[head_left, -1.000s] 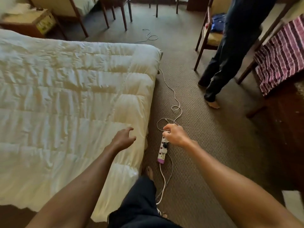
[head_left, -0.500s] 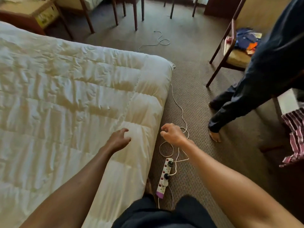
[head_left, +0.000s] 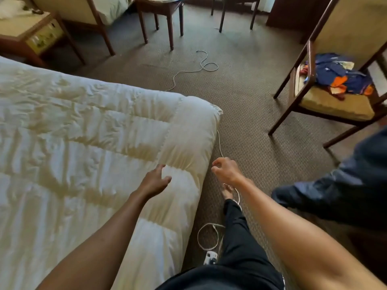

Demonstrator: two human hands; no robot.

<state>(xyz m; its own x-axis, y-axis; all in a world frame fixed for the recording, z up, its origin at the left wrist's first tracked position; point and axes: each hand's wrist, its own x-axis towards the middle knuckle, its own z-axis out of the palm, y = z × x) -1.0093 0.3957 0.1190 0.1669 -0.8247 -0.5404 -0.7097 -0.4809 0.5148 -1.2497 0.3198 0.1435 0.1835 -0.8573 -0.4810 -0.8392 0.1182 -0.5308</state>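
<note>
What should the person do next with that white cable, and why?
Probably bring the left hand across to take the white cable just beyond the right hand, to gather it hand over hand. The right hand pinches it, the left hovers free over the duvet, and much cable lies loose on the carpet.

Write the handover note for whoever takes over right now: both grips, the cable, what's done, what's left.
Right grip: pinches the white cable, held up off the carpet beside the duvet corner.
Left grip: open, holds nothing, over the duvet edge.
Power strip: on the carpet at the bottom of the view, cable slack coiled beside it.
Far end: what looks like the same cable lies curled on the carpet beyond the bed.
Done: cable in hand.
Left: probably gather the slack and the far end. Mind the second person close on the right.
</note>
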